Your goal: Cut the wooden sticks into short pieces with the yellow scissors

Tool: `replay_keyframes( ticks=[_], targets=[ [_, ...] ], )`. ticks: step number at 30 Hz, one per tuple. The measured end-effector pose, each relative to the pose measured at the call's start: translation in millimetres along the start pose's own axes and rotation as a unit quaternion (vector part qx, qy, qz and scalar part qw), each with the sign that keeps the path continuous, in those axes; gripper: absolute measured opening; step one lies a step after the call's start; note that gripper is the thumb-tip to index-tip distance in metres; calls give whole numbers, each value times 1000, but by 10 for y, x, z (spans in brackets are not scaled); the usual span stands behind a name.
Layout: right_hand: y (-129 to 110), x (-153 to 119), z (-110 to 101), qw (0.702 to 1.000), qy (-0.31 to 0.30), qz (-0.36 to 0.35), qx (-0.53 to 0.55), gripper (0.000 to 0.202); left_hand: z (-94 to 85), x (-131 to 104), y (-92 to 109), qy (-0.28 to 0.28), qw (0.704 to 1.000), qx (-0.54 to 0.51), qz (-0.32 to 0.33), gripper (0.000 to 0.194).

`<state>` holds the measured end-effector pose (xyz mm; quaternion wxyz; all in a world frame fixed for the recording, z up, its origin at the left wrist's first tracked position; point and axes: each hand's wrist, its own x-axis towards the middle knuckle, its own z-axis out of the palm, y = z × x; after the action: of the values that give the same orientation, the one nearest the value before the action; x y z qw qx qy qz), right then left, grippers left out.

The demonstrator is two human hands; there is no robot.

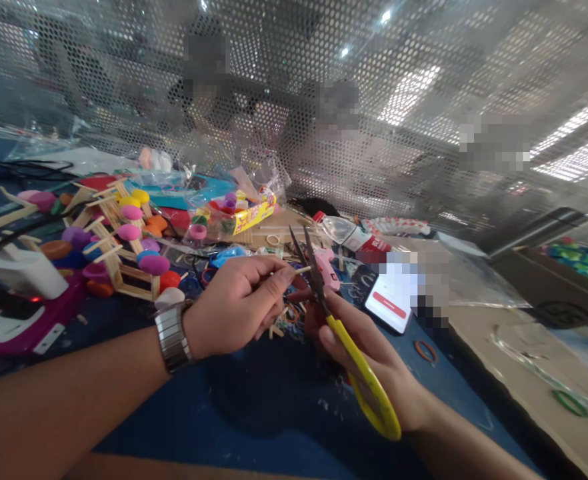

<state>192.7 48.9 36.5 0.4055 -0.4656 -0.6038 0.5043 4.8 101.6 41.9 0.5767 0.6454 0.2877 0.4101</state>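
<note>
My left hand [234, 300], with a metal-band watch [173, 337] at the wrist, pinches a thin pale stick [303, 270] between thumb and finger. The stick's free end points right, toward the scissors' blades. Wrapped in my right hand [379, 353] is a pair of scissors [354, 363] with yellow handles. Its two blades are slightly apart and point up and away; whether they touch the stick I cannot tell. Below the hands lie small stick scraps [275, 331] on the blue table [254, 427].
Small wooden-stick frames [134, 283] with coloured clay lumps [154, 264] crowd the left, beside a purple power strip [59, 313]. Beyond my hands are a pink glue gun [328, 267] and a bottle [344, 230]. A lit phone [393, 300] and cardboard [514, 360] lie right.
</note>
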Motion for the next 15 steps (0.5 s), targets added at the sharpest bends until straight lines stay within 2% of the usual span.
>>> replay_keyframes(
  ticks=[4,15],
  targets=[
    [-17,3,6,1000,-2,-3,14,55,3,-1,4,1,1000,-2,2,28],
    [-35,58,30,999,-14,13,35,45,-2,8,4,10,1000,11,3,30]
  ],
)
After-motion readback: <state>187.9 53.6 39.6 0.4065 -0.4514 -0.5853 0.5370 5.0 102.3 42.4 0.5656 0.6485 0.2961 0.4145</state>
